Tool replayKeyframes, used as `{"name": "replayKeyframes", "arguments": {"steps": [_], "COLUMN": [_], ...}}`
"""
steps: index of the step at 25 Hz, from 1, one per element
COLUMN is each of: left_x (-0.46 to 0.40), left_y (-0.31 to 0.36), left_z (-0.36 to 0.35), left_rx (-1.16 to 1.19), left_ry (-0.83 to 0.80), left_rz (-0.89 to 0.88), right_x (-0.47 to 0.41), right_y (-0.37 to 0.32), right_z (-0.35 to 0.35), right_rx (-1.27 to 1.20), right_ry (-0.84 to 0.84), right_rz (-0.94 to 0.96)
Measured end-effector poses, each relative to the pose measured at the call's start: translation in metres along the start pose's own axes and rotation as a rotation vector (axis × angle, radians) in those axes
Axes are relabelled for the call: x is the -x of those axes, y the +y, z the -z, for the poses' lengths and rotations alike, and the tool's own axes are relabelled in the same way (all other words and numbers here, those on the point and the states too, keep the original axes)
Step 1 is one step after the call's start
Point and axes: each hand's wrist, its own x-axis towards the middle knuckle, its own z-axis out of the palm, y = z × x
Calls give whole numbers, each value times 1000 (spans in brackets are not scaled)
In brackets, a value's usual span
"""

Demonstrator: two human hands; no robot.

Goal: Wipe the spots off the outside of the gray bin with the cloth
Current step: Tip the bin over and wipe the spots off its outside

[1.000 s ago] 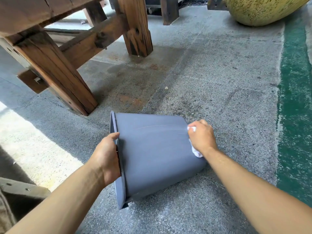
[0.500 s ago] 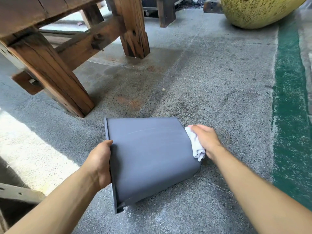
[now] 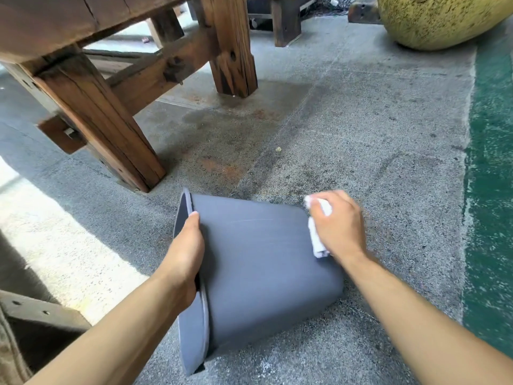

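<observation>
The gray bin (image 3: 258, 270) lies on its side on the concrete floor, its open mouth to the left and its base to the right. My left hand (image 3: 186, 254) grips the rim at the mouth. My right hand (image 3: 337, 223) presses a white cloth (image 3: 316, 237) against the bin's upper wall close to the base end. A faint pale line runs across the upper wall; I can make out no clear spots.
A heavy wooden table's legs (image 3: 105, 126) and crossbeams stand just behind and left of the bin. A large yellow-green pot (image 3: 433, 20) sits at the far right. A green painted strip (image 3: 491, 168) runs along the right side of the floor. A dark beam (image 3: 41, 312) lies at lower left.
My right hand has shifted with the cloth from the bin's base edge up onto its upper wall. The bin has rolled slightly, so its mouth shows more. My left hand keeps its hold on the rim.
</observation>
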Motion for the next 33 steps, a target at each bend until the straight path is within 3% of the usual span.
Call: {"name": "replayKeyframes", "arguments": {"steps": [3,6,9,11,14,20,25,29,33], "left_x": [5,7,6,6,12,28,36,29,28], "left_y": [5,6,6,5,7,9,4,10,29], "left_z": [-15,-24,-20,-13,-7,-14,-30,-37,-39], "left_rx": [8,6,-7,-47,-84,-118,-76,15,11], "left_ry": [-92,-113,-115,-133,-121,-132,-188,-264,-222], "left_rz": [18,-3,-1,26,36,-25,-202,-209,-289], "right_x": [27,62,55,35,1,-1,20,19,16], "right_y": [-71,-114,-117,-101,-53,58,58,20,1], "right_z": [-19,-50,-65,-69,-65,-10,4,6,-1], "right_rx": [-144,105,331,443,580,707,598,545,310], "right_ry": [-116,-118,-80,-118,-236,-278,-121,-295,-449], "right_rz": [398,632,737,667,415,-40,-16,131,33]}}
